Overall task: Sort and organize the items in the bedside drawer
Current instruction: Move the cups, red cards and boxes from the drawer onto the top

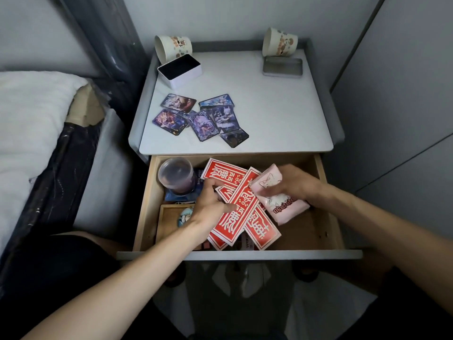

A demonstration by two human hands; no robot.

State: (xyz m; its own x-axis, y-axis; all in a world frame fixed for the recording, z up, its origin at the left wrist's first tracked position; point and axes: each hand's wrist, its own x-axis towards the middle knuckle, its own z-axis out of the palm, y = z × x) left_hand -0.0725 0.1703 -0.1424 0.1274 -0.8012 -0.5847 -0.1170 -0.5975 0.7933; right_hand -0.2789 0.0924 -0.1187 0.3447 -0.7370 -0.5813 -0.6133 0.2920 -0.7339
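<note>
left hand [210, 204] pinches red envelopes [245, 209], right hand [294, 185] grips pink pack [282, 204] in drawer [144, 204]; cards [203, 119] loose on bench [269, 106], mostly unsorted.

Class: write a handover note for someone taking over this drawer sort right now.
Left hand lies on the crossed red envelopes in the drawer; grip unclear.
Right hand grips the pink packet beside them.
Done: cards spread on the nightstand top, tin open behind them.
Left: envelopes, packet, jar and wooden tray unsorted in the drawer.
</note>
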